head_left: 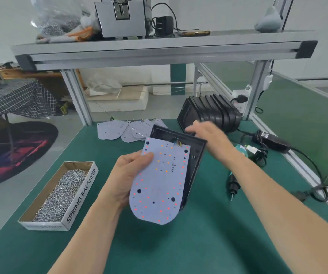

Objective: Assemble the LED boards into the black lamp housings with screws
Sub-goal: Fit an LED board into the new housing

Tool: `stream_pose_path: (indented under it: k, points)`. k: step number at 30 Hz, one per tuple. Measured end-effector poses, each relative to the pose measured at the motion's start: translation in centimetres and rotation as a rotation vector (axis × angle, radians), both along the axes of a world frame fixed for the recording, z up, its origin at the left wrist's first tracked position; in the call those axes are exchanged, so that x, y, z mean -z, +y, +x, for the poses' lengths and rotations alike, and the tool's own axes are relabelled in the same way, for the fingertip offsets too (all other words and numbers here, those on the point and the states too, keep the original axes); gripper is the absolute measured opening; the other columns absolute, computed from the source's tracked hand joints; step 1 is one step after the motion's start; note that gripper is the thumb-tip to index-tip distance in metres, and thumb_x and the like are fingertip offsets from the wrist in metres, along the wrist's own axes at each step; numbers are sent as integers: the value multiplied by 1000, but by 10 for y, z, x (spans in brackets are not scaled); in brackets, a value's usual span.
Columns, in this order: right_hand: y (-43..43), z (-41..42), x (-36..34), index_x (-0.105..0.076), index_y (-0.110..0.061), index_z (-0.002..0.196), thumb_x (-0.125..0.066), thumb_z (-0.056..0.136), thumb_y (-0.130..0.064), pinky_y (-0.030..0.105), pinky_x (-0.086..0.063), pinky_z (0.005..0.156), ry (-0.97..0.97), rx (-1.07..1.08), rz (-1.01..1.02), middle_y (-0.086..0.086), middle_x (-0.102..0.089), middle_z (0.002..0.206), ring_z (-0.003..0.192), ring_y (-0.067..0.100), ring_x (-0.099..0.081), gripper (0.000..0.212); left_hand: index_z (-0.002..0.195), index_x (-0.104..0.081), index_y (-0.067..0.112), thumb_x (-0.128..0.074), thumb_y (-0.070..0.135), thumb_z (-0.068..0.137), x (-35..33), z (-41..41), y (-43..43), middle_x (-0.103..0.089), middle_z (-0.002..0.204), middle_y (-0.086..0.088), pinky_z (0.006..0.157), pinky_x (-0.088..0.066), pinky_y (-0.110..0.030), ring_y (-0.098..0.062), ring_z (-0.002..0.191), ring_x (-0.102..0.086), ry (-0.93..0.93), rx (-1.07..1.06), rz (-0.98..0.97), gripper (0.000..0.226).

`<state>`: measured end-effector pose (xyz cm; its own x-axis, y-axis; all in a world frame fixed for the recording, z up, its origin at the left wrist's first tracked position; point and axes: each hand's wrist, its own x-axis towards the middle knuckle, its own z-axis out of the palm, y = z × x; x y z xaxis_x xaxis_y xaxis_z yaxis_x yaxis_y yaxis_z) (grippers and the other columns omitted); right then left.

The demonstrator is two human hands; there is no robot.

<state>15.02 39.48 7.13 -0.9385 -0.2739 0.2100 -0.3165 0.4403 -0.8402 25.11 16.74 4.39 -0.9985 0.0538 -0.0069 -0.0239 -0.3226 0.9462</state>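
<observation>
LED board (159,180) between left fingers (147,156)

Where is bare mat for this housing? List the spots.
Bare mat lies near you, right of the screw box, and between the box and the spare boards. Crowded: housing stack at back, screwdriver and cables on right.

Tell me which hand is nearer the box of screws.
Left. The left hand grips the LED board beside the box; the right hand is at the far edge of the black housing.
</observation>
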Motion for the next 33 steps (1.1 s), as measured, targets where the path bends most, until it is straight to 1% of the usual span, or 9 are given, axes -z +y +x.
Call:
stream_pose_path:
  k: [3,7,10,14,20,25,29,31,33]
  points:
    - [7,22,-14,-69,-16,80,-60,92,-32,18,-38,92,426,153,-221,-1,-60,114,105,3,-52,23,100,-79,4,-73,26,80,-1,-1,2,-71,115,-24,76,-60,-41,-32,92,-73,30,-23,24,30]
    - [-3,47,-15,-75,-14,86,-75,86,-37,35,-26,115,713,2,213,4,-57,132,137,24,-37,23,101,-78,1,-68,22,85,2,-4,8,-55,137,-31,92,-56,-48,-41,110,-64,43,-78,7,28]
    - [-2,49,-12,-73,-9,96,-84,82,-33,53,-27,115,643,25,246,9,-51,141,143,29,-30,29,105,-77,3,-68,26,85,3,-4,11,-55,138,-29,93,-56,-50,-44,115,-63,42,-79,28,32]
    - [0,50,-10,-71,-11,100,-78,86,-33,51,-25,117,612,-22,205,7,-43,149,148,26,-22,27,110,-76,5,-73,37,80,3,-3,13,-59,134,-28,92,-57,-49,-41,111,-66,57,-91,13,44]
    - [-4,47,-8,-70,-17,78,-74,92,-18,9,-18,108,269,-25,-70,-8,-52,137,141,12,-33,14,109,-77,14,-71,47,80,2,-5,23,-73,117,-17,88,-59,-44,-32,106,-71,86,-105,-58,44]
    - [-7,43,-5,-68,-27,73,-71,91,-19,45,-43,103,190,52,-312,-18,-55,128,130,17,-46,20,106,-78,23,-67,56,84,5,-9,28,-70,124,-10,103,-50,-53,-32,117,-65,108,-193,-181,41]
    - [-8,41,-8,-68,-21,74,-68,91,-24,33,-42,100,253,41,-235,-17,-54,127,128,16,-46,16,88,-77,42,-58,57,91,8,-9,33,-66,112,15,88,-48,-30,-4,98,-64,180,-299,-356,24]
    - [-7,39,-8,-65,-16,75,-69,94,-19,21,-34,103,310,27,-121,-12,-54,127,128,13,-43,20,106,-70,59,-57,52,95,10,-11,32,-65,112,24,85,-43,-19,9,100,-61,242,-360,-396,18]
    - [-7,39,-9,-60,-20,75,-69,95,-16,15,-32,99,312,-28,-31,-6,-52,128,125,10,-44,22,129,-52,66,-57,40,100,15,-14,32,-64,110,32,79,-43,-8,14,99,-60,285,-390,-394,39]
